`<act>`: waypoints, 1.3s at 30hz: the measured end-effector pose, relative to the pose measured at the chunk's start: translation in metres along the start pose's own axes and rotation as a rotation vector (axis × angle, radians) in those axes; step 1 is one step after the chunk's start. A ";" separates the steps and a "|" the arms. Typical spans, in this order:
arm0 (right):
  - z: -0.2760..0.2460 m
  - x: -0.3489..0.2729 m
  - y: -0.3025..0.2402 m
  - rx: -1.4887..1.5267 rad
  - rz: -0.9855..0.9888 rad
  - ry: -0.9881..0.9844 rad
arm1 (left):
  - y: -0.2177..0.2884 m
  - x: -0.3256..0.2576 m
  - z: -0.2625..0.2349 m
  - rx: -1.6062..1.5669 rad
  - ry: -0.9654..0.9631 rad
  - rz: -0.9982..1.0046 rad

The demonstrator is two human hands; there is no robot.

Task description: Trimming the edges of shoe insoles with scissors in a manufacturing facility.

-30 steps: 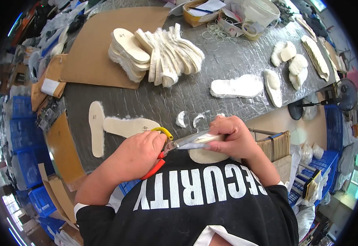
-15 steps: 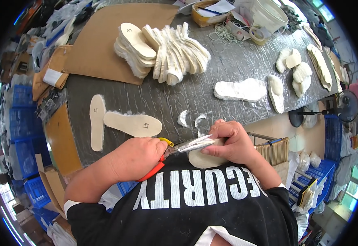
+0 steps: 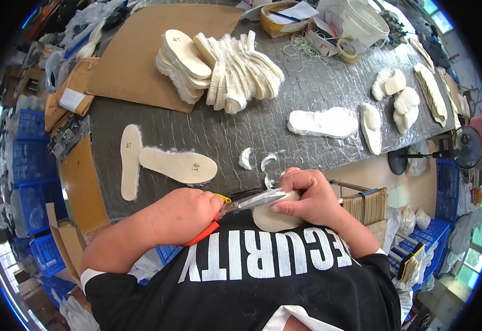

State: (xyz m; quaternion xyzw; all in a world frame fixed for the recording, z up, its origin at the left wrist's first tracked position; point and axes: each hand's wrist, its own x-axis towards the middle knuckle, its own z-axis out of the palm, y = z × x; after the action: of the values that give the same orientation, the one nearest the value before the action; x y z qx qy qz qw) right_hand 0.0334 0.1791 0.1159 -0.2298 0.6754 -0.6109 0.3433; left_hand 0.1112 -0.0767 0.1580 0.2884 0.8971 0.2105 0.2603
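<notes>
My left hand point(image 3: 188, 215) is closed around the red and yellow handles of a pair of scissors point(image 3: 255, 199). The metal blades point right and reach the edge of a cream fleece insole point(image 3: 274, 218). My right hand point(image 3: 312, 194) pinches this insole between thumb and fingers, close to the blade tips, and covers part of it. Small white curved trimmings point(image 3: 245, 159) lie on the dark table just beyond the hands. To the left are two marked insoles, one upright point(image 3: 130, 163) and one slanted point(image 3: 179, 165), their ends touching.
A stack of fluffy insoles point(image 3: 241, 71) sits partly on a brown cardboard sheet point(image 3: 125, 60). More insoles point(image 3: 323, 121) lie at the right. Rubber bands point(image 3: 305, 47), a white bucket point(image 3: 362, 25) and a tape roll point(image 3: 351, 51) stand at the back. A fan point(image 3: 469, 146) is beyond the table's right edge.
The scissors and both hands stay in nearly the same place, with only slight shifts. My right hand and the insole have moved marginally.
</notes>
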 end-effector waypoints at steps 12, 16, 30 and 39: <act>0.000 -0.006 -0.002 0.108 0.075 -0.021 | -0.002 0.003 0.002 -0.057 0.034 0.038; -0.006 -0.005 -0.001 0.174 0.080 0.032 | -0.008 0.010 0.009 -1.157 0.105 -0.364; -0.021 0.020 0.031 -1.016 -0.921 0.697 | 0.010 0.098 0.029 -1.745 0.726 -0.122; -0.061 0.042 0.083 1.679 0.297 0.427 | 0.011 0.111 0.047 -1.038 0.872 -0.295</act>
State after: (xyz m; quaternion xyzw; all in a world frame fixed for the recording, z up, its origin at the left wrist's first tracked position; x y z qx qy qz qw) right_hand -0.0311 0.2014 0.0281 0.3081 0.0760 -0.8848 0.3413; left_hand 0.0662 0.0117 0.0888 -0.1092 0.7330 0.6713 0.0063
